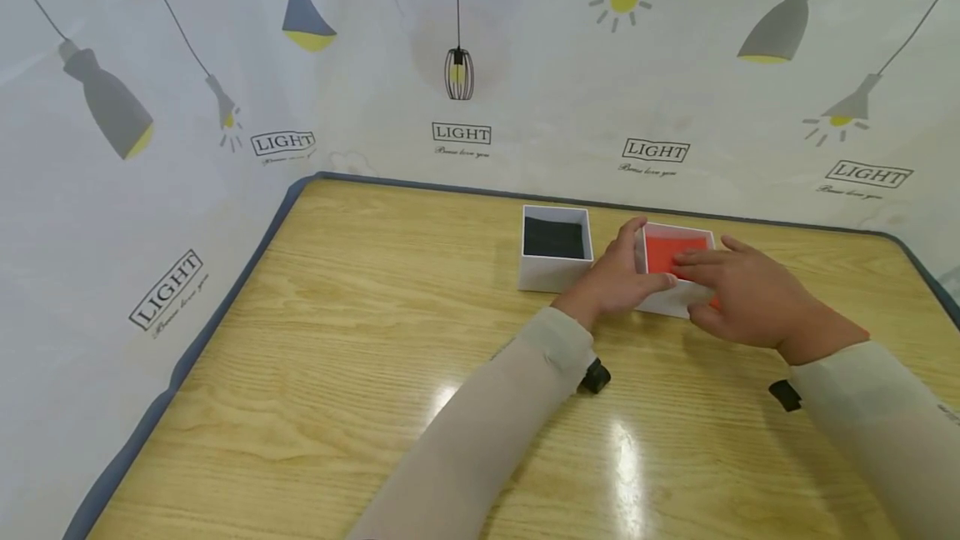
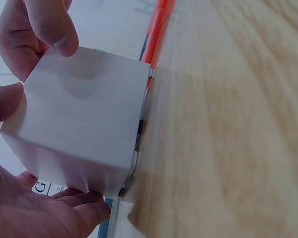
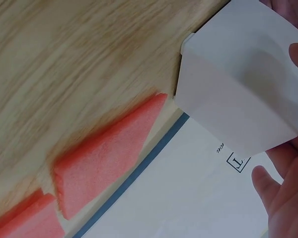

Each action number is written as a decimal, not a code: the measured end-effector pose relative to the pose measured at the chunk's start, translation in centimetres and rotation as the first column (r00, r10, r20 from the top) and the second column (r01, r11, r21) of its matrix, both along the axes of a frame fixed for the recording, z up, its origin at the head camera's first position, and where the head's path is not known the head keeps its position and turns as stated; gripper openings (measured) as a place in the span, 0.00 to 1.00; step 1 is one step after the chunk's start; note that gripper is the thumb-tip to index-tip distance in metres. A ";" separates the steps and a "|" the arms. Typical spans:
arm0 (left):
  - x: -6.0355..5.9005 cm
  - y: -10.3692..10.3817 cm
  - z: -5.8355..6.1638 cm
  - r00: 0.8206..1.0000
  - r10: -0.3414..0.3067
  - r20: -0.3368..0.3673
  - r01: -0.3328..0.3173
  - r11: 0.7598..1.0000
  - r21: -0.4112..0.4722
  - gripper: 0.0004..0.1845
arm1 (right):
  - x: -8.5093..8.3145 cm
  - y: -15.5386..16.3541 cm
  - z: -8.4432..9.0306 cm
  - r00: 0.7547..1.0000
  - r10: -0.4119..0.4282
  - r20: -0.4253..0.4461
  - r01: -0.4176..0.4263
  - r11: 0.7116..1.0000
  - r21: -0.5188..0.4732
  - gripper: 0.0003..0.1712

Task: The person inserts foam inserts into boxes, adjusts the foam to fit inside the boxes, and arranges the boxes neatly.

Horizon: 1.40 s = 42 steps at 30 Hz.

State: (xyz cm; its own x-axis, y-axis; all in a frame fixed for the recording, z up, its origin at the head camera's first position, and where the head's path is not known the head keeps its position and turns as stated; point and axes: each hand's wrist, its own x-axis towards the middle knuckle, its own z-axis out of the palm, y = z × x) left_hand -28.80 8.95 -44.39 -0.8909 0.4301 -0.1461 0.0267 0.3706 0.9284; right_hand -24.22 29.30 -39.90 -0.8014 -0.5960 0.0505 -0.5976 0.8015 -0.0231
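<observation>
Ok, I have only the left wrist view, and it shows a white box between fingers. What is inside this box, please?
Observer: The head view shows a flat red-orange foam pad in the open top of the white cardboard box. The right hand has its fingers lying flat on the pad, and the left hand grips the box's left side.
Operator: Is there another box?
Observer: Yes. A second open white box with a black lining stands to its left on the wooden table.
Operator: I see an orange strip behind the box. What is it?
Observer: The right wrist view shows loose red-orange foam pieces lying on the table beside the box.
</observation>
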 end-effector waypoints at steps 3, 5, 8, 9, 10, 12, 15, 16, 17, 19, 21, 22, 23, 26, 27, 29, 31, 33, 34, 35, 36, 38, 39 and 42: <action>0.0 0.0 0.0 1.000 0.003 0.001 -0.003 1.000 0.000 0.49 | -0.1 -0.2 0.0 1.000 -0.010 0.009 0.010 1.000 0.012 0.24; 0.0 0.0 -0.1 1.000 0.004 0.001 -0.004 1.000 0.000 0.49 | -0.1 -0.3 0.1 1.000 -0.015 0.015 0.015 1.000 0.019 0.24; -0.1 0.0 -0.1 1.000 0.006 -0.003 -0.006 1.000 0.000 0.49 | -0.2 -0.5 0.1 1.000 -0.019 0.021 0.018 1.000 0.023 0.23; -0.1 0.0 -0.1 1.000 0.006 -0.004 -0.006 1.000 -0.001 0.49 | -0.2 -0.5 0.1 1.000 -0.019 0.023 0.019 1.000 0.021 0.23; 0.0 0.0 -0.1 1.000 0.006 -0.005 -0.006 1.000 0.000 0.49 | -0.2 -0.5 0.1 0.999 -0.022 0.026 0.021 1.000 0.015 0.23; 0.0 0.0 -0.1 1.000 0.004 -0.005 -0.004 1.000 0.002 0.49 | -0.2 -0.4 0.2 0.999 -0.033 0.032 0.033 0.999 -0.014 0.24; 0.0 0.1 -0.1 1.000 -0.004 -0.003 0.004 1.000 0.006 0.50 | 0.0 0.0 0.1 0.997 -0.069 0.031 0.072 0.993 -0.098 0.27; 0.0 0.2 -0.1 1.000 -0.006 -0.003 0.006 1.000 0.007 0.50 | 0.1 0.2 0.2 0.996 -0.087 0.028 0.090 0.987 -0.131 0.28; 0.0 0.2 -0.1 1.000 -0.006 -0.003 0.006 1.000 0.006 0.50 | 0.2 0.4 0.2 0.994 -0.102 0.023 0.105 0.981 -0.162 0.29; 0.0 0.2 -0.1 1.000 -0.005 -0.006 0.005 1.000 0.004 0.50 | 0.4 1.0 0.2 0.990 -0.142 0.018 0.143 0.966 -0.214 0.32; 0.0 0.2 0.0 1.000 0.000 -0.007 0.000 1.000 0.007 0.50 | 0.7 1.5 0.2 0.982 -0.186 0.029 0.187 0.949 -0.254 0.35; 0.0 0.2 0.0 1.000 0.001 -0.006 -0.001 1.000 0.010 0.50 | 0.8 1.7 0.2 0.977 -0.209 0.041 0.212 0.939 -0.272 0.36; 0.0 0.2 0.1 1.000 0.002 -0.003 -0.002 1.000 0.014 0.50 | 0.9 2.0 0.1 0.973 -0.226 0.047 0.230 0.929 -0.290 0.37; 0.0 0.1 0.2 1.000 0.003 0.009 -0.004 1.000 0.029 0.49 | 1.2 2.7 0.0 0.958 -0.276 0.084 0.287 0.890 -0.354 0.38; 0.0 0.0 0.2 1.000 0.003 0.012 -0.003 0.999 0.032 0.49 | 1.3 3.0 -0.1 0.954 -0.285 0.091 0.298 0.878 -0.376 0.38; 0.1 0.0 0.2 1.000 0.005 0.016 -0.005 0.999 0.036 0.50 | 1.5 3.6 -0.3 0.951 -0.294 0.096 0.307 0.856 -0.415 0.38; 0.1 -0.1 0.1 1.000 0.007 0.017 -0.007 0.999 0.037 0.50 | 1.8 4.2 -0.5 0.946 -0.305 0.107 0.320 0.832 -0.454 0.37; 0.1 -0.1 0.1 1.000 0.006 0.017 -0.007 0.999 0.036 0.50 | 2.0 4.7 -0.7 0.939 -0.324 0.115 0.338 0.811 -0.478 0.37; 0.1 -0.1 0.0 1.000 0.005 0.018 -0.006 0.999 0.037 0.50 | 2.0 5.0 -0.9 0.934 -0.336 0.123 0.352 0.799 -0.488 0.38; 0.1 0.0 0.0 1.000 0.005 0.018 -0.006 0.999 0.037 0.50 | 2.1 5.2 -1.0 0.930 -0.345 0.129 0.362 0.788 -0.498 0.38; 0.1 0.0 0.0 1.000 0.004 0.019 -0.005 0.999 0.037 0.50 | 2.2 5.4 -1.0 0.924 -0.359 0.135 0.376 0.779 -0.503 0.38; 0.0 0.0 0.0 1.000 0.002 0.020 -0.003 0.999 0.040 0.50 | 2.3 5.8 -1.2 0.909 -0.389 0.153 0.410 0.762 -0.501 0.38; 0.1 0.0 0.0 1.000 0.001 0.020 -0.002 0.999 0.042 0.50 | 2.3 5.9 -1.3 0.900 -0.403 0.166 0.430 0.751 -0.501 0.38; 0.0 0.0 0.0 1.000 -0.002 0.019 0.001 0.999 0.051 0.50 | 2.5 6.2 -1.5 0.878 -0.436 0.199 0.473 0.720 -0.509 0.38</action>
State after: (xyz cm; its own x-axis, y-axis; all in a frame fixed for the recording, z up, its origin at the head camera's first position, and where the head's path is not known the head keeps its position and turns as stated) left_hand -28.76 8.95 -44.41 -0.8874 0.4389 -0.1408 0.0097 0.3231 0.9463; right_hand -21.70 35.54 -41.45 -0.9812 -0.0522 0.1858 -0.1473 0.8247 -0.5460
